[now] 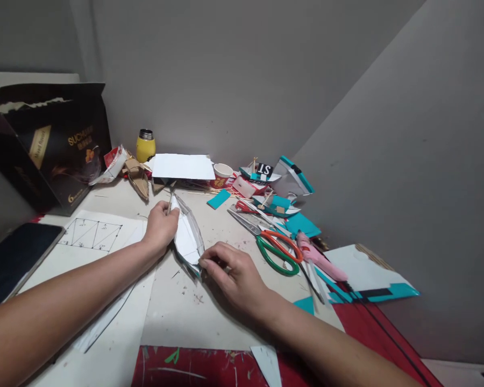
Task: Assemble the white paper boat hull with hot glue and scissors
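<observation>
Between my two hands a small boat-shaped model of white and grey card (186, 232) stands tilted just above or on the table; I cannot tell which. My left hand (161, 226) is closed around its far left edge, thumb on the rim. At the near end, my right hand (232, 271) pinches the pointed tip between thumb and fingers. Scissors with orange and green handles (280, 252) lie right of the model, beside a pink glue gun (320, 258). A small teal card piece (218, 199) rests beyond it.
A black box (60, 150) and a dark phone (20, 260) stand and lie at left, near a paper with a line drawing (94, 234). Along the back are a yellow bottle (146, 146), a paper cup (223, 174) and several card boats (276, 204). A cable (387, 333) trails right.
</observation>
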Demonstrator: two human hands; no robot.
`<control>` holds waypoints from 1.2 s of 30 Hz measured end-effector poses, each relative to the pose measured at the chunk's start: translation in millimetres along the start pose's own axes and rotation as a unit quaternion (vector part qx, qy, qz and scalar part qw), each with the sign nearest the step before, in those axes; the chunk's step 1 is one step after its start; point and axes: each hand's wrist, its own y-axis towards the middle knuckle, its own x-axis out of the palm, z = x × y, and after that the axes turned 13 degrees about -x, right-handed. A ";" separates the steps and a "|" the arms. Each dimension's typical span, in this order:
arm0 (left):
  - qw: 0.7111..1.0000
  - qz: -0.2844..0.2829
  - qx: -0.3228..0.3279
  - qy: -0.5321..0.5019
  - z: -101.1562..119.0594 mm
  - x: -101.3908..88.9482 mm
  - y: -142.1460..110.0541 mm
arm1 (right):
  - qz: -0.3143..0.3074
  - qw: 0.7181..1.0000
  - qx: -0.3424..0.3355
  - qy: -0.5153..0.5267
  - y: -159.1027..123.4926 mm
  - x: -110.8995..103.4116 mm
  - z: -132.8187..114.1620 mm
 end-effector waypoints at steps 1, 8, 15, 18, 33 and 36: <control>1.000 0.001 0.002 0.000 0.0 0.1 -0.6 | 0.003 1.000 0.023 0.010 0.9 0.6 0.9; 0.999 -0.031 -0.021 -0.008 0.7 0.7 -6.4 | -0.054 0.998 -0.027 0.006 -4.4 6.8 5.0; 0.994 -0.098 -0.021 -0.032 12.6 -2.4 -12.3 | 0.101 0.992 0.057 0.047 8.3 -19.5 3.9; 0.989 -0.146 -0.006 -0.019 20.4 -2.0 -22.8 | 0.144 0.980 0.124 0.058 25.1 -30.6 11.6; 0.961 -0.186 0.142 0.149 23.0 2.2 -47.1 | 0.106 0.978 0.151 0.094 36.0 -7.9 23.0; 0.944 -0.207 0.164 0.196 22.5 2.9 -49.8 | 0.105 0.978 0.158 0.082 34.9 -2.6 25.0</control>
